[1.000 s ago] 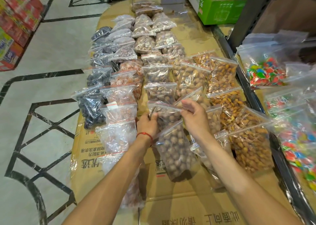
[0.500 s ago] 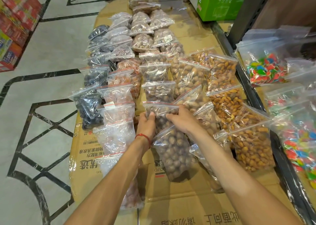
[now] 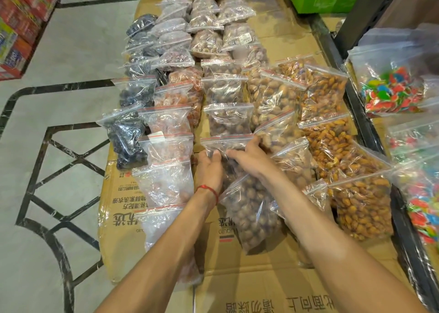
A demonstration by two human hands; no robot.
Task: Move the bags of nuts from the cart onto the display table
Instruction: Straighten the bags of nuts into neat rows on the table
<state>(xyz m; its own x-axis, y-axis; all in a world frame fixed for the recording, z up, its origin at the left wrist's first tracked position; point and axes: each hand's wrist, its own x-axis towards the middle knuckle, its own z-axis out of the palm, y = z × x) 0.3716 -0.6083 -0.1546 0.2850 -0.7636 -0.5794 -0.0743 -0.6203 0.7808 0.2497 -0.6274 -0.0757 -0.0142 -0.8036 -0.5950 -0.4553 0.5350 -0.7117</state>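
On cardboard (image 3: 261, 277), clear brown-filled nut bag (image 3: 228, 142)

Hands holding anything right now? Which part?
One bag of nuts, just under its zip strip: the left hand pinches the plastic there, and the right hand lies flat on it.

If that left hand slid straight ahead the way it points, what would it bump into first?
The left hand points away along the column. Its fingers touch a clear zip bag of dark brown nuts; beyond it, probably the next clear bag of similar nuts, though their overlap is unclear.
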